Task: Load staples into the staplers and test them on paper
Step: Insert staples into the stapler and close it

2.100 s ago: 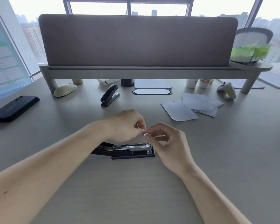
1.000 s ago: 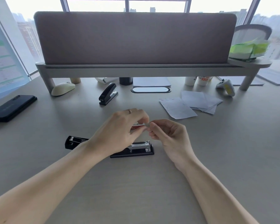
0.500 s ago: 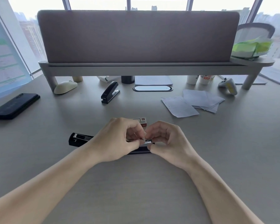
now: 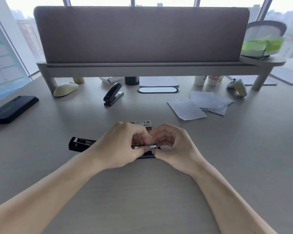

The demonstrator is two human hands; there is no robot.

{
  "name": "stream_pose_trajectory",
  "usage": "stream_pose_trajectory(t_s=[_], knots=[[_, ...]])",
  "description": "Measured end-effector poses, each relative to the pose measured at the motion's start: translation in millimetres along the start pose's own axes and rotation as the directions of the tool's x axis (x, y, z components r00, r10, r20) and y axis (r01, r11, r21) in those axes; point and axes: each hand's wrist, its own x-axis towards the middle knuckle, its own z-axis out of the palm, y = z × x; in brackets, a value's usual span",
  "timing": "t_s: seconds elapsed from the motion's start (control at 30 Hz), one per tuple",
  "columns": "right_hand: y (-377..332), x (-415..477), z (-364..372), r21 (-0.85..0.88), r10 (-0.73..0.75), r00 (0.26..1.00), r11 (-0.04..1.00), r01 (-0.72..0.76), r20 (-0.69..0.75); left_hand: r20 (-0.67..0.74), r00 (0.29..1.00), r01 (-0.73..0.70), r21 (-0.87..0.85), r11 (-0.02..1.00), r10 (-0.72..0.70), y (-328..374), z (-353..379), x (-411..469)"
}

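Head cam shows your two hands and forearms. L hand [image 4: 120, 146] and R hand [image 4: 174, 149] are bare, w/ smooth backs, rounded knuckle ridges and slim fingers. Nails are too small to judge. L forearm [image 4: 49, 196] and R forearm [image 4: 227, 196] are bare too, w/ skin showing from the wrist right down to the frame's bottom edge. Both arms look narrow at the wrist and much broader twd the lens, i.e. wide-angle stretch. Any marks on the skin are too faint to make out.
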Motion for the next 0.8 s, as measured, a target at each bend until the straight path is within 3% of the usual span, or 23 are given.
stream_pose_trajectory(t_s=[0.3, 0.8], knots=[[0.3, 0.0, 0.1, -0.016, 0.007, 1.0, 1.0, -0.007, -0.003, 0.028, 0.998, 0.053, 0.062, 0.997, -0.055, -9.6, -11.1, -7.2], [-0.3, 0.2, -0.6, -0.038, 0.008, 1.0, 0.999, -0.008, 0.001, 0.047, 0.996, -0.078, 0.095, 0.992, 0.074, -2.7, 1.7, -0.7]])
